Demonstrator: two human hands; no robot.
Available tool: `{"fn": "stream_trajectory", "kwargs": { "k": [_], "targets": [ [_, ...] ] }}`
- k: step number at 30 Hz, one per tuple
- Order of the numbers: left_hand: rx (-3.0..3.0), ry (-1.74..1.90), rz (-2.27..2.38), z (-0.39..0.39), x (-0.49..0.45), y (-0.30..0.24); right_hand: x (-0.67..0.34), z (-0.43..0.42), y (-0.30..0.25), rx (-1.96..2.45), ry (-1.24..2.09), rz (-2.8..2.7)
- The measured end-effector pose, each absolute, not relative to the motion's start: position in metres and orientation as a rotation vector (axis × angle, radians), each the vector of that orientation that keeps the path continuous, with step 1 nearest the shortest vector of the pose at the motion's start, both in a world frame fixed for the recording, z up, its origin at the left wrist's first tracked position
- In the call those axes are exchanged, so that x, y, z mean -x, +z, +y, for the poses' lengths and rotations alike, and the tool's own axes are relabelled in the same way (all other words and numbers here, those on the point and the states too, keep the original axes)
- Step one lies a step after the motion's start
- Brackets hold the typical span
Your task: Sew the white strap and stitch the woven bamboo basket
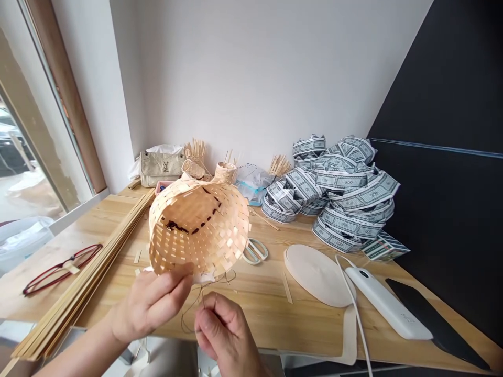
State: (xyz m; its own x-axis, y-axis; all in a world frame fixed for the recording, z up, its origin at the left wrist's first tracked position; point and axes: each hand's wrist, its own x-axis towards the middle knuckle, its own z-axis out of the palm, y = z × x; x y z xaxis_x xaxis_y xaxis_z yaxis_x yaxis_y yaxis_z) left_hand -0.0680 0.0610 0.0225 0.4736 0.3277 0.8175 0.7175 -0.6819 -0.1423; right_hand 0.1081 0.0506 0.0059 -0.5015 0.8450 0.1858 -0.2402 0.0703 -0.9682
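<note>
Left hand [149, 306]: grip closed on the lower rim of one woven bamboo basket [196, 225], fingers over the outside.
Right hand [226, 335]: grip closed, finger and thumb pinched on thin dark thread [221, 278], just below the rim.
Basket: held up in the air by the left hand, above the near middle of the surface [271, 324], tilted with its open side toward the person and its narrow neck [225, 172] pointing away.
Near left edge: one long bundle of bamboo strips [82, 272], running toward the far corner; one pair of red glasses [63, 269] just beside it.
Middle: one pair of scissors [255, 251] lying just past the basket; one roll of cream tape [316, 275] to the right of them.
Right side: one white power bank [387, 303] with a white cable [356, 309]; one long black strip [436, 322] beside it, near the right edge.
Far edge: one beige handbag [161, 167], one small woven tube [192, 168], two bunches of thin sticks [195, 149] [280, 165], one plastic bag [251, 183], and one big heap of printed ribbon rolls [338, 188].
Room: a window [31, 157] on the left, a white wall [243, 78] behind, and a black wall [444, 78] on the right.
</note>
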Motion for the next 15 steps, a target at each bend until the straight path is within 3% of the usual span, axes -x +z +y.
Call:
{"fn": "stream_trajectory", "kwargs": {
  "k": [5,10,15],
  "targets": [
    [2.302,-1.013,-0.787,0.063,0.060,0.020,-0.111,0.047,0.019,0.625,0.783,-1.951],
    [2.279,-1.101,-0.787,0.065,0.062,0.010,-0.120,0.047,0.010,0.721,0.473,-2.180],
    [2.296,-1.053,-0.765,0.066,0.077,0.016,-0.163,0.045,0.024,1.066,0.198,-2.064]
  ]
}}
